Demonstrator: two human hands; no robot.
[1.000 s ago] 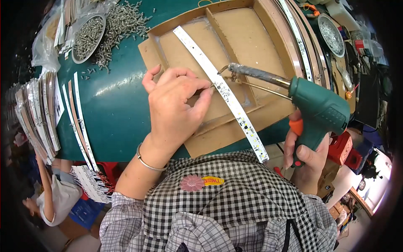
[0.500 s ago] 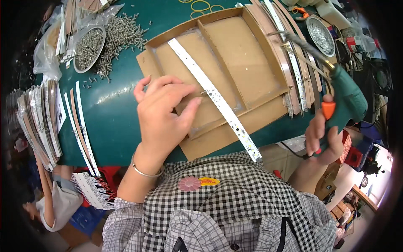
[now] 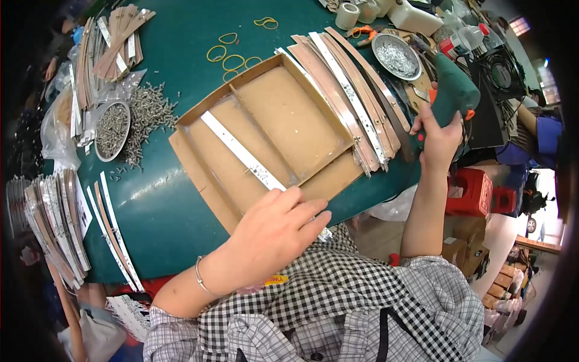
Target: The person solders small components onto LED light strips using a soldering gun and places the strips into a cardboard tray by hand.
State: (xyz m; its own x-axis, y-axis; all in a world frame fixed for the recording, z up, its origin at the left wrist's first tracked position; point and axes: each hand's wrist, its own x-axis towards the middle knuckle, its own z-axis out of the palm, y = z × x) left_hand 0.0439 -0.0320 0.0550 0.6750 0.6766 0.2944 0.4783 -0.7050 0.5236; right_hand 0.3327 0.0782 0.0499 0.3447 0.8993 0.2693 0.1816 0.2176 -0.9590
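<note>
All positions are given relative to the cardboard tray (image 3: 283, 120), which lies open on the green table (image 3: 175, 199).

Left of the tray, near the table edge, lies a stack of strips (image 3: 51, 226). Nearer the tray stands a bowl of screws (image 3: 112, 130), with loose screws (image 3: 148, 114) spilled between bowl and tray. Rubber bands (image 3: 226, 57) lie just beyond the tray's far corner.

A white strip (image 3: 241, 154) lies diagonally in the tray's left compartment, along the divider. Its near end runs over the tray's near edge.

The left hand (image 3: 274, 232) rests at that near edge, palm down, fingers loosely curled over the strip's near end. It presses or pinches the strip; a closed grip cannot be confirmed.

Right of the tray, touching its right wall, lies a bundle of long strips (image 3: 353, 96). Beyond it stands a dish of screws (image 3: 396, 57).

The right hand (image 3: 437, 136) is well right of the tray, past the table edge. It is wrapped closed around the handle of the green driver (image 3: 452, 90), which stands over the clutter near the dish.

To do this step well, judging from the layout: the left hand should hold the strip flat against the tray floor and square to the divider, fingers clear of any screw point. The driver should be kept upright and under control while it is away from the strip.
</note>
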